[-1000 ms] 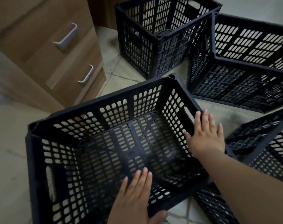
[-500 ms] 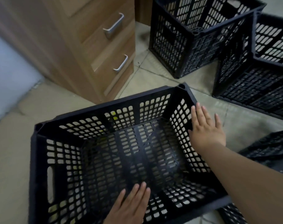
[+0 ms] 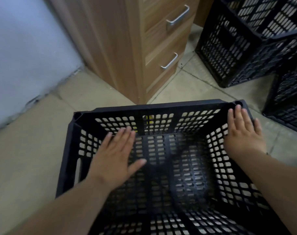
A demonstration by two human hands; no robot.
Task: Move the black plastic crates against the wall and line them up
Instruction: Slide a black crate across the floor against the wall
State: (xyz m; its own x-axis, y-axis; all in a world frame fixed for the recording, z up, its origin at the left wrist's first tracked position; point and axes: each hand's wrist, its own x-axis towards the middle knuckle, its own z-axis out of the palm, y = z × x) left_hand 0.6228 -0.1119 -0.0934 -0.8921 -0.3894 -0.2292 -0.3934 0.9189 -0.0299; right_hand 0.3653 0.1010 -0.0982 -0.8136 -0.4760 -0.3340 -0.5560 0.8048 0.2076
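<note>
A black perforated plastic crate [image 3: 161, 107] lies on the tiled floor right below me, its open top facing up and its far rim close to the corner of a wooden drawer unit. My left hand [image 3: 115, 155] hovers flat with fingers spread inside the crate, over its left half. My right hand [image 3: 242, 131] lies flat with fingers together on the crate's right rim near the far right corner. A second black crate [image 3: 229, 48] stands at the upper right. A third crate [image 3: 290, 99] shows at the right edge.
A wooden drawer unit [image 3: 127, 48] with two metal handles stands ahead, its corner almost touching the crate. A pale bluish wall [image 3: 25, 48] runs along the left, meeting the beige tiled floor [image 3: 34, 150].
The crate has slid forward and turned toward the drawer unit and wall. My left hand has moved from the near rim into the crate's left half. My right hand stays on the right rim.
</note>
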